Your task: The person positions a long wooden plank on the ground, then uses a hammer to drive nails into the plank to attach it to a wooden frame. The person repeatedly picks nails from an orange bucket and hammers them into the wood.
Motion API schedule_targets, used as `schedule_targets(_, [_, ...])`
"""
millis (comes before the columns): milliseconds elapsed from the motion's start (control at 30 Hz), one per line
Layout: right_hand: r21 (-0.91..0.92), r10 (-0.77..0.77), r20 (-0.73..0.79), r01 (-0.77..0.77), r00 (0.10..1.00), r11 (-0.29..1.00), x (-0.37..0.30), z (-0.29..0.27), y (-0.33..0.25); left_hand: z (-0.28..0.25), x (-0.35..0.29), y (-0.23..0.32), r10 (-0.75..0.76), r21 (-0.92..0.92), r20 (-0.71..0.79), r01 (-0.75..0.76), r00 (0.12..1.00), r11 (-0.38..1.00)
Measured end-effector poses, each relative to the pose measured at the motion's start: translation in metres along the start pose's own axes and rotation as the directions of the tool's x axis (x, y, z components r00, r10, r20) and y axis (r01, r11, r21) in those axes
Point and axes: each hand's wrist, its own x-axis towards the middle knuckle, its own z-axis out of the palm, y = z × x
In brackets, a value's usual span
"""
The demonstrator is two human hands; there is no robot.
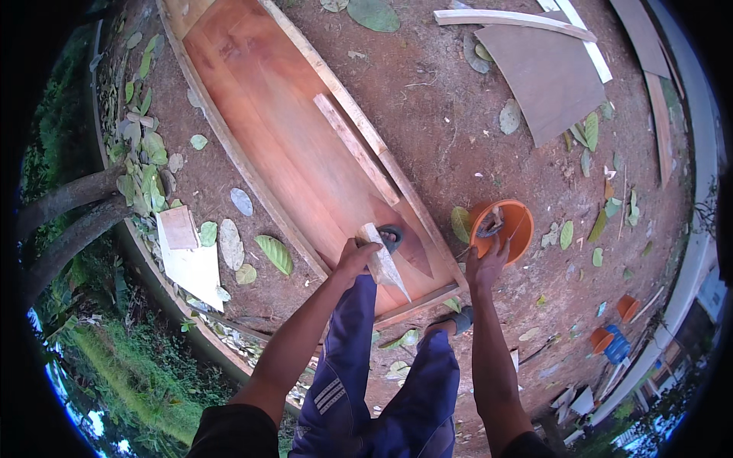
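Observation:
My left hand (356, 258) is closed around a pale, flat, wood-like piece (388, 271) that narrows to a point toward me. It is held above the near end of a long wooden tray-like frame (437, 229) with a reddish-brown board bottom (282, 130). To the right, my right hand (487, 266) grips the near rim of an orange bucket (519, 231), fingers over the edge. Inside the bucket lies a greyish-brown object (489, 221) whose kind I cannot make out. A loose wood strip (356, 149) rests inside the frame along its right side.
One of my feet (392, 237) stands inside the frame, the other (461, 320) outside. A brown sheet (546, 80) and white strips (515, 19) lie far right. A white board (191, 263) and tree trunk (80, 202) are left; orange containers (602, 339) and a blue one (617, 349) lower right.

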Motion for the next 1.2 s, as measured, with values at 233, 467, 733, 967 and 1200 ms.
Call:
schedule_targets(233, [0.477, -0.187, 0.557, -0.127, 0.809, 0.87, -0.025, 0.004, -0.155, -0.048, -0.008, 0.042, -0.007, -0.179, -0.041, -0.001, 0.999, 0.984])
schedule_targets(467, [0.391, -0.31, 0.846, -0.111, 0.434, 0.913, -0.005, -0.039, -0.203, -0.012, -0.032, 0.066, 0.005, -0.292, -0.124, -0.041, 0.992, 0.956])
schedule_targets(733, [0.271, -0.008, 0.907, -0.568, 0.422, 0.777, 0.093, -0.088, -0.145, 0.076, -0.019, 0.128, 0.061, 0.091, 0.123, -0.072, 0.991, 0.993])
schedule_targets(967, [0.262, 0.222, 0.634, -0.476, 0.741, 0.839, 0.091, 0.006, -0.023, 0.114, 0.004, 0.143, -0.148, 0.447, 0.097, 0.089, 0.984, 0.89])
schedule_targets(1200, [0.275, 0.229, 0.761, -0.622, 0.606, 0.733, 0.101, -0.012, -0.029, 0.097, 0.001, 0.163, -0.276, 0.611, -0.033, 0.238, 0.961, 0.755])
